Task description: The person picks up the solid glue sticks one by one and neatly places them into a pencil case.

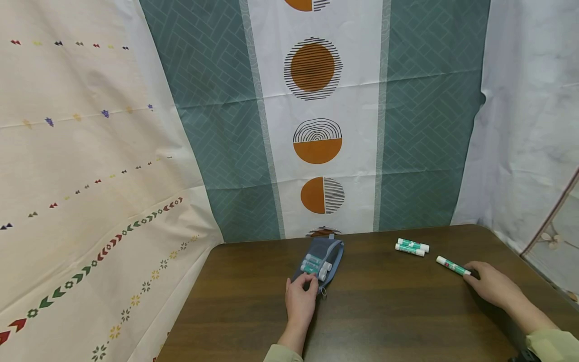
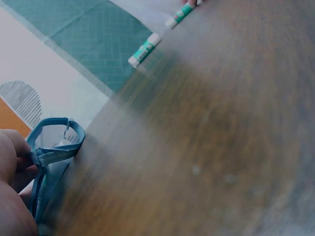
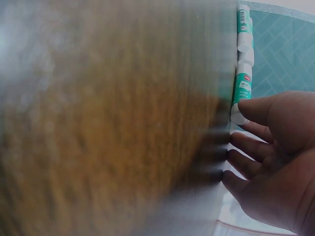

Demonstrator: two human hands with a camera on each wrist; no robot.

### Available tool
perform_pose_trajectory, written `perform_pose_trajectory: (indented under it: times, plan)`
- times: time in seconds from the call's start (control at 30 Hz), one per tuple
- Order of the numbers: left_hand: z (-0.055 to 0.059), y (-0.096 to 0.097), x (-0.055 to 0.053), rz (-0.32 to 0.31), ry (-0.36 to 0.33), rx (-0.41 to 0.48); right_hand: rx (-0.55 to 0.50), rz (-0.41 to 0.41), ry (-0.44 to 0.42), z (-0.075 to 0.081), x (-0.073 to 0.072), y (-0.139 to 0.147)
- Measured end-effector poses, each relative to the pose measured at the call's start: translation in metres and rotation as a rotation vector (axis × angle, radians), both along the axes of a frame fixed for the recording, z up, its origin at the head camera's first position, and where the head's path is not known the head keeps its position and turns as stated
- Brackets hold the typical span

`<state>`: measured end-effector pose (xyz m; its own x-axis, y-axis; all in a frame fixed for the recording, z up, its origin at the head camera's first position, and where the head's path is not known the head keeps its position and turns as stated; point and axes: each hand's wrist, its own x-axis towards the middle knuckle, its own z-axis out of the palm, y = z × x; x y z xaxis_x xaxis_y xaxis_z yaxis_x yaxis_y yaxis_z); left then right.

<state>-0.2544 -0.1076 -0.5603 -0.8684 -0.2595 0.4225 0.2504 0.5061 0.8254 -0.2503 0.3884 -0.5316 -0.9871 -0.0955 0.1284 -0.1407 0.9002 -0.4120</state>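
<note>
At the table's right side, my right hand (image 1: 495, 287) pinches the near end of a green-and-white glue stick (image 1: 452, 265) between thumb and index finger. That stick lies along the table, and the other fingers are spread loosely behind it in the right wrist view. My left hand (image 1: 300, 303) grips the near edge of a blue zip pouch (image 1: 320, 246). Several glue sticks (image 1: 312, 265) show inside the pouch, their white ends toward its right side. In the left wrist view the pouch's zipped mouth (image 2: 54, 155) gapes, with a white end visible within.
Two more glue sticks (image 1: 409, 250) lie side by side near the back of the brown table (image 1: 384, 311). A patterned curtain (image 1: 429, 125) hangs behind the table. Cloths hang along the left and right sides.
</note>
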Motion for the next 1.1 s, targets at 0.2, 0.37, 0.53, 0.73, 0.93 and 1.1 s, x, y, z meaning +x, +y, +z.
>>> perform_pose_trajectory:
  times: [0.2, 0.37, 0.53, 0.73, 0.93, 1.1]
  plan:
    - [-0.0012, -0.0004, 0.0, -0.003, 0.001, -0.001, -0.005, -0.001, -0.002, -0.0006, 0.0001, 0.0001]
    - [-0.0015, -0.0012, 0.0002, -0.008, -0.006, 0.008, -0.005, 0.0, 0.0, -0.0013, 0.0004, 0.0007]
    - [-0.0003, -0.0013, -0.0001, -0.013, -0.006, 0.01, -0.008, -0.004, -0.007, -0.0015, -0.0006, 0.0016]
    - [0.0016, -0.0005, 0.0007, -0.012, -0.006, 0.007, -0.012, -0.01, 0.006, -0.0016, -0.001, 0.0024]
    - [0.0023, -0.0002, 0.0011, -0.01, -0.008, 0.007, -0.019, -0.013, 0.012, -0.0013, -0.0001, 0.0026]
    - [0.0029, -0.0005, 0.0018, -0.012, -0.007, 0.014, -0.017, -0.023, 0.008, -0.0014, 0.0002, 0.0024]
